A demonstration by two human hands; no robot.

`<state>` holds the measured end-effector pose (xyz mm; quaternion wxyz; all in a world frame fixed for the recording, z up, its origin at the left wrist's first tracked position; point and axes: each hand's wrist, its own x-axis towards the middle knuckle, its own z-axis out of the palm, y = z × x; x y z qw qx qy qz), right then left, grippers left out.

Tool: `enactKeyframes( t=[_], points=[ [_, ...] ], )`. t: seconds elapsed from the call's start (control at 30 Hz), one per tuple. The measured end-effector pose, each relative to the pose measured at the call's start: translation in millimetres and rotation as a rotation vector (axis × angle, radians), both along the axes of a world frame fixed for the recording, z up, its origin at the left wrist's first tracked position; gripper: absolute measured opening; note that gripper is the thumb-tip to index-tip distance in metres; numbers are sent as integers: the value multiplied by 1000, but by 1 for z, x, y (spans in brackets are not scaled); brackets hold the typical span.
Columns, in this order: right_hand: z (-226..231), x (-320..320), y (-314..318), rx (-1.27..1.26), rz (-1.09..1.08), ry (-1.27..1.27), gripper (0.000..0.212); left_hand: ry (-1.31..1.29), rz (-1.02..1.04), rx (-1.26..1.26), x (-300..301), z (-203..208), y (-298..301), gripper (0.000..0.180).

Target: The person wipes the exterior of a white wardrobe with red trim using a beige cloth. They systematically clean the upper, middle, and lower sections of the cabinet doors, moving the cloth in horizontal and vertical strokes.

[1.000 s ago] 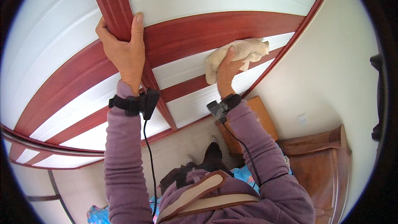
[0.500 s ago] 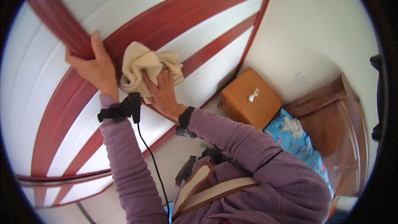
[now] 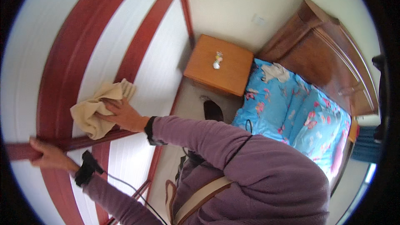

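Observation:
My right hand [image 3: 127,116] presses a cream cloth [image 3: 92,112] against the red-and-white striped sliding door [image 3: 152,54]. Some of its fingers are tucked into the bunched folds. Lower and to the left, my left hand [image 3: 55,157] grips the dark red edge strip [image 3: 18,151] of the door, thumb on one side; its other fingers are mostly hidden. Both hands reach out from purple sleeves, with black bands at the wrists.
Right of the door stands a brown bedside cabinet [image 3: 204,58] with a small figurine [image 3: 217,60] on it. Beyond it, a bed with blue floral bedding [image 3: 287,104] meets a wooden headboard [image 3: 308,54]. A black cable [image 3: 133,189] runs from my left wrist.
My view has turned right, showing more of the bed and cabinet. The cloth remains under my right hand on the door, and my left hand still holds the red strip.

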<state>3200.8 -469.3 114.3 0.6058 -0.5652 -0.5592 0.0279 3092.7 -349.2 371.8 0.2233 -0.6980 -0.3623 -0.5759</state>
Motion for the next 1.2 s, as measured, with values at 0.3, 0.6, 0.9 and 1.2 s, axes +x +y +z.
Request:
enactKeyframes(
  t=[0.3, 0.6, 0.9, 1.2],
  points=[
    [-4, 24, 19, 73, -275, 78, 59, 55, 45, -57, -75, 4, 21, 59],
    [-24, 139, 21, 146, -235, -133, 69, -80, 190, -11, -91, -37, -19, 59],
    [-63, 295, 37, 116, -376, -530, 80, -200, 188, -18, -124, -116, -40, 59],
    [-13, 280, 39, 287, -468, -645, 75, -96, 46, -142, -158, -160, -57, 61]
  ],
)
